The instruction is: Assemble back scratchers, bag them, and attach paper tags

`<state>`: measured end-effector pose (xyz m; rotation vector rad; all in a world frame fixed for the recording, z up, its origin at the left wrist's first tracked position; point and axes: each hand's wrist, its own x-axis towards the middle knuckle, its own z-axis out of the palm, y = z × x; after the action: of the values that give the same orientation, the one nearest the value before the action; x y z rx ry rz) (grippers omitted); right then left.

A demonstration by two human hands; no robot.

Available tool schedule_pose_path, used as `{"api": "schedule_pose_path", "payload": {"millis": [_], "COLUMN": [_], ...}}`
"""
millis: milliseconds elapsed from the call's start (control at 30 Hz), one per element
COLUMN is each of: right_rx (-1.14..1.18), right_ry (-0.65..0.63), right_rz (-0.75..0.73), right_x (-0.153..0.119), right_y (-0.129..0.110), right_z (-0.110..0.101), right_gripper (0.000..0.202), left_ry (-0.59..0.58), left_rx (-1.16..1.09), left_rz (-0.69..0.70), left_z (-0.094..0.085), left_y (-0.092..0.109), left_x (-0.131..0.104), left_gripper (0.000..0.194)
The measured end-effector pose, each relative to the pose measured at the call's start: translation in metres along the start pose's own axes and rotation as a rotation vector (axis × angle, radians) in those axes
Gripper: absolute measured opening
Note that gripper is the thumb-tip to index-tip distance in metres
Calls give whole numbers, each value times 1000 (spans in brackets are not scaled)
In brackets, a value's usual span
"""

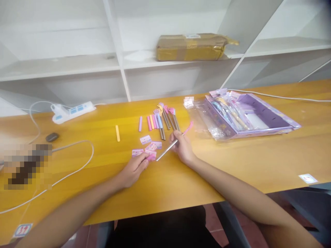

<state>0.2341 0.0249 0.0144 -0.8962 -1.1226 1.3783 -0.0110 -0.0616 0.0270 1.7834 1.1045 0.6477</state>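
My right hand (182, 148) grips a back scratcher (167, 151) with a bare metal rod and a pink claw; the rod points down and left. Between the fingers of my left hand (134, 168) is a pink handle sleeve (150, 157), close to the rod's end but apart from it. Several small printed cards (151, 147) lie just beyond my left hand. Farther back are more back scratchers (168, 119) with purple, yellow and pink claws. Loose coloured sleeves (152, 122) lie beside them, with a purple one (140, 124) and a yellow one (117, 133) to the left.
At the right stands a purple display box (274, 120) holding wrapped back scratchers (231, 113). Clear plastic bags (207, 119) lie against it. A white power strip (74, 112) and cables are at the left. A taped carton (191, 48) sits on the shelf behind.
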Motion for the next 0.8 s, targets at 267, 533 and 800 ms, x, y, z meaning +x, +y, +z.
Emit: {"api": "schedule_pose_path", "payload": {"millis": [267, 533, 800], "right_rx": [152, 227, 239], "right_ry": [-86, -124, -101], "right_rz": [40, 39, 67], "right_x": [-3, 1, 2], "right_y": [7, 5, 3], "right_z": [-2, -5, -9], "right_gripper": [48, 42, 41], "left_ry": [2, 15, 29], "left_rx": [-71, -232, -443], "left_rz": [47, 31, 52], "left_z": [0, -1, -4], "left_y": [-5, -10, -11], "left_x": [0, 0, 4], "left_gripper": [43, 48, 30]}}
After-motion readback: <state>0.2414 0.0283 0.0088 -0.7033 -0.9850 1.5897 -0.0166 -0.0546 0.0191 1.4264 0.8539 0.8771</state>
